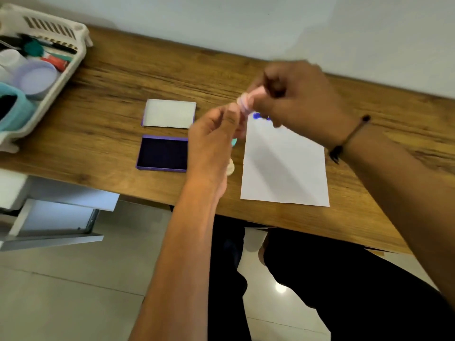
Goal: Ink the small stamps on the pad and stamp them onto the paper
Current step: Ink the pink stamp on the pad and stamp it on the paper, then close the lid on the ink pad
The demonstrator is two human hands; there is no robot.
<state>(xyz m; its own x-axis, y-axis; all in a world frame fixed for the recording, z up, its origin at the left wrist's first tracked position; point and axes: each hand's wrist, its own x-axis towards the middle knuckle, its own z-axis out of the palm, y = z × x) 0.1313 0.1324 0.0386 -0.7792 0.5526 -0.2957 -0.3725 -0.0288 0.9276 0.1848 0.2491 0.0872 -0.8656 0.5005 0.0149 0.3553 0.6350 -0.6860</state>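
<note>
A small pink stamp (246, 102) hangs above the desk between both hands. My right hand (295, 99) grips its upper part from the right. My left hand (211, 139) pinches its lower end from the left with fingertips. The open purple ink pad (161, 153) lies on the desk to the left of my left hand, its lid (170, 113) just behind it. White paper (283, 163) lies under the hands to the right, with a blue print (257, 116) near its top edge. A teal stamp (234, 142) and a cream stamp (231, 167) peek out beside my left hand.
A white plastic tray (49, 77) with cups, pens and a teal container stands at the desk's far left. The wooden desk (110, 82) meets a wall behind. An open white drawer (49, 212) juts out below the desk's left front edge. My dark-clad legs are beneath.
</note>
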